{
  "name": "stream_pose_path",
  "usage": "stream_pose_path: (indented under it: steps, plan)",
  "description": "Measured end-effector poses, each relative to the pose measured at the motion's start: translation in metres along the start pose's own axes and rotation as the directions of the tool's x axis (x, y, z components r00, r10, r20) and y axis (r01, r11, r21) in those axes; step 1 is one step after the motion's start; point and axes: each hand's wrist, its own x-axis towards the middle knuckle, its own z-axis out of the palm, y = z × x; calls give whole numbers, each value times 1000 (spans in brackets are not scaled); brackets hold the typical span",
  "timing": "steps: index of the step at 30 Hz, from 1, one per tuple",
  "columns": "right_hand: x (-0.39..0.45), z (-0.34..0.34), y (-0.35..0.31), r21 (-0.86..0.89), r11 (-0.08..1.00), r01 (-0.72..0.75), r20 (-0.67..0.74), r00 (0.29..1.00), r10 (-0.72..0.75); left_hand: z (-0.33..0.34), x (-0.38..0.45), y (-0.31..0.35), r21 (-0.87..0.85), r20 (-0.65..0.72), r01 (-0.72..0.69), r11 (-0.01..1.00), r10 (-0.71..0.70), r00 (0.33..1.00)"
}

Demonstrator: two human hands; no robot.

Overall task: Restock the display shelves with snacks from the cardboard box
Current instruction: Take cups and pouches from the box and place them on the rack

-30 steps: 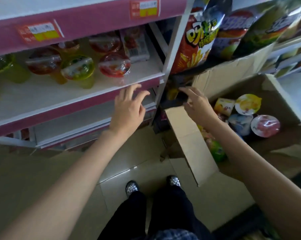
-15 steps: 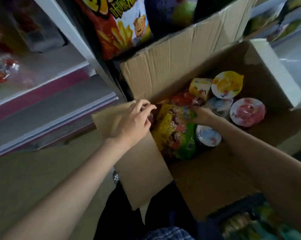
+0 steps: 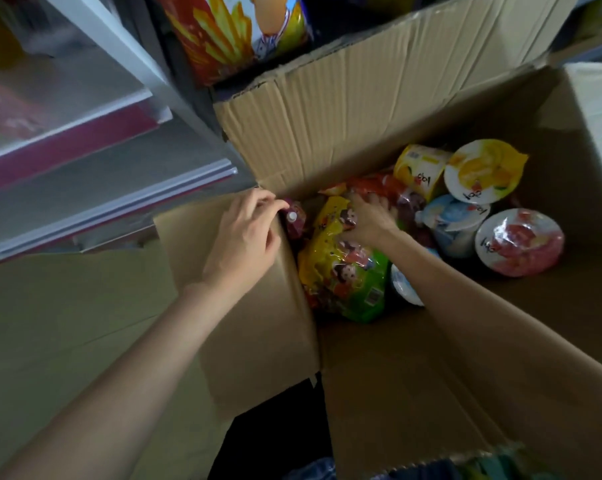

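While the open brown cardboard box stands on the floor to the right of the grey display shelves with purple edges, both hands are already working inside its near-left corner. The left hand lies over the left flap of the box, and its curled fingers reach over the flap edge to a small dark red pouch with a white cap; they seem to pinch it, but I cannot tell this for sure. The right hand is deeper in the box, with its fingers spread and pressed on the far end of a shiny yellow and green plastic snack bag with cartoon faces, beside a red plastic bag; whether the fingers really close around the bag is hidden. The long axis of this bag runs from far to near, and most of it lies on the near side of the right hand, toward the person. So the right hand is the nearer one for this bag, and I judge it must lift it up and then carry it left, over the flap, to the shelves. Round jelly cups with foil lids lie farther right in the box, well apart from the left hand.
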Motion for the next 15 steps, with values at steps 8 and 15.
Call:
stream_pose_path:
  steps: [8, 15]
  plan:
    - [-8, 37, -78, 425, 863, 273, -218, 956, -195, -6, -11, -15, 35, -56, 39, 999, -37, 998]
    - [-29, -2, -51, 491, 857, 155, -358, 933, 37, -9, -12, -12, 25, -17, 41, 999, -41, 999]
